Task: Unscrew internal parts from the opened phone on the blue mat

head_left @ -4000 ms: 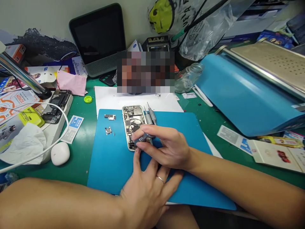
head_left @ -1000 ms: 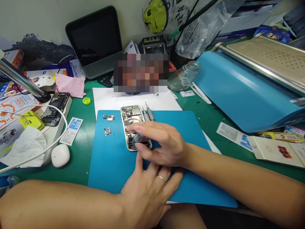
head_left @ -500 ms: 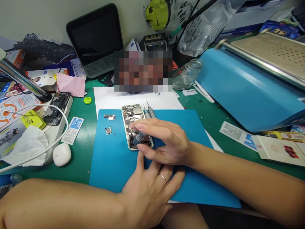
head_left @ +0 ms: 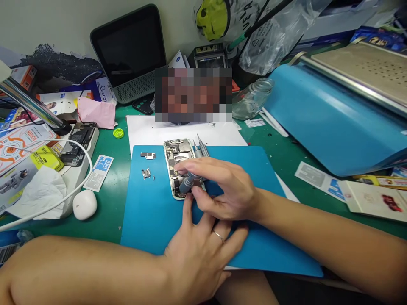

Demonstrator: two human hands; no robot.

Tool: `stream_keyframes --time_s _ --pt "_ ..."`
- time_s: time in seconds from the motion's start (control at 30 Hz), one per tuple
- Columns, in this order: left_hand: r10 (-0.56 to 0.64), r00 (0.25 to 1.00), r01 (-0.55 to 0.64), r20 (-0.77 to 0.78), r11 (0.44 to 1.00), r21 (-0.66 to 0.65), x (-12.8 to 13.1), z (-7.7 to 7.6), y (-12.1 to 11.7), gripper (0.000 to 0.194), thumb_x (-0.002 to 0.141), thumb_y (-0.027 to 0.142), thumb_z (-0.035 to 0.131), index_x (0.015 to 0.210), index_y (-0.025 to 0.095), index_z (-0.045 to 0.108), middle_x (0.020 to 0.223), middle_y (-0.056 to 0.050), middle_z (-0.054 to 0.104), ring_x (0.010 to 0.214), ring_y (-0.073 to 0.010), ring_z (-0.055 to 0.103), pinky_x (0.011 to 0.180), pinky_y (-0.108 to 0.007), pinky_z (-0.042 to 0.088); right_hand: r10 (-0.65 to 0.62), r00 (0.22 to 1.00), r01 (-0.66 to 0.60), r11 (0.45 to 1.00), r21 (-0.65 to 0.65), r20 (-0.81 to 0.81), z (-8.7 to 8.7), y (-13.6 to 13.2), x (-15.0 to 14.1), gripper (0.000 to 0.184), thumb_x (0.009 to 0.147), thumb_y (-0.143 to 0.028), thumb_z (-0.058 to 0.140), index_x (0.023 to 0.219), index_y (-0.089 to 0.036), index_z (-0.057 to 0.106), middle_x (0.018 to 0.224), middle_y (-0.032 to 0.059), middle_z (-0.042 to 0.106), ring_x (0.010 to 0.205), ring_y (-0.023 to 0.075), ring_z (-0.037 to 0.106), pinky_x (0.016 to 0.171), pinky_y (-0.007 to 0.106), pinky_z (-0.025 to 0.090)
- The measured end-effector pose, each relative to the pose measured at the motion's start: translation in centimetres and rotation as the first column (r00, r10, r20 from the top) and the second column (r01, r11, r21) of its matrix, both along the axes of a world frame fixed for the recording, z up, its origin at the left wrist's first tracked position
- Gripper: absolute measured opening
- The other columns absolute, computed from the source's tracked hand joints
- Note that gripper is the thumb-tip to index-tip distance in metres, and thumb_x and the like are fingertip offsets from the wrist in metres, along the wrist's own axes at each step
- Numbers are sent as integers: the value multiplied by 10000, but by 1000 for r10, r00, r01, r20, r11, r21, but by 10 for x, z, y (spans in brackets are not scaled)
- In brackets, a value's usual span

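Observation:
An opened smartphone [head_left: 174,163] with bare inner parts lies on the blue mat [head_left: 149,220]. My right hand [head_left: 225,186] hovers over its lower half, fingers closed on a grey screwdriver [head_left: 187,183], which stands tilted; its tip is hidden. My left hand [head_left: 203,250] lies on the mat with fingers spread, the index fingertip at the phone's bottom edge and a ring on one finger. Left of the phone are a small metal shield plate [head_left: 148,156], a little bracket [head_left: 146,173] and a tiny part [head_left: 154,178]. More screwdrivers [head_left: 201,147] rest beside the phone's right side.
White paper [head_left: 152,131] lies under the mat's far edge. At left are an earbud case [head_left: 85,205], a white cable [head_left: 90,163] and another opened phone [head_left: 78,144] on a box. A glass jar [head_left: 253,99] lies behind; a blue sheet [head_left: 324,123] slopes at right.
The screwdriver leans a little differently, and my right thumb has shifted slightly up and right along it. My left hand stays put. The whole view has moved slightly.

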State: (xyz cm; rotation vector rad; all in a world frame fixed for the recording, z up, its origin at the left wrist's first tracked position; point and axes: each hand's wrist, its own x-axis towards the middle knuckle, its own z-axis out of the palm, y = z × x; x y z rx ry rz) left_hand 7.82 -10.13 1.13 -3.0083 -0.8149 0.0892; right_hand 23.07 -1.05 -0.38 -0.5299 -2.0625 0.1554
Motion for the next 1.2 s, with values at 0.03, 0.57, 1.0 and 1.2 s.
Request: stream_keyframes --time_s 0.03,0.57,1.0,1.2 --pt "0 1000 0 -3 1000 2 0 0 0 783 966 619 599 1624 248 392 1565 -108 522 1391 -396 430 1115 -617 376 6 1000 -6 1000 0 -3 0 0 0 618 895 -74 611 1483 -199 469 1219 123 777 1135 238 768 937 386 683" --pt "-3 1000 3 17 1000 -3 0 -1 -1 780 966 603 603 1622 241 387 1573 -99 507 1383 -360 419 1132 -625 373 -3 1000 3 1000 13 -25 -4 -3 -2 644 923 -111 696 1510 -180 441 1165 114 795 970 206 804 840 325 704" --pt "-6 1000 6 11 1000 -20 1 0 0 788 957 610 619 1618 241 400 1608 -84 471 1442 -373 369 1164 -642 360 -2 987 -34 975 -221 -160 -9 -7 -2 679 922 -83 672 1528 -286 440 1030 17 759 834 151 755 694 237 680" --pt "1 1000 -1 27 1000 -21 1 0 0 782 962 608 616 1617 238 403 1628 -82 454 1487 -377 331 1191 -644 343 -27 984 -10 978 -209 -174 -11 -5 -1 660 899 -82 693 1491 -263 464 1022 31 745 854 164 759 720 267 677"
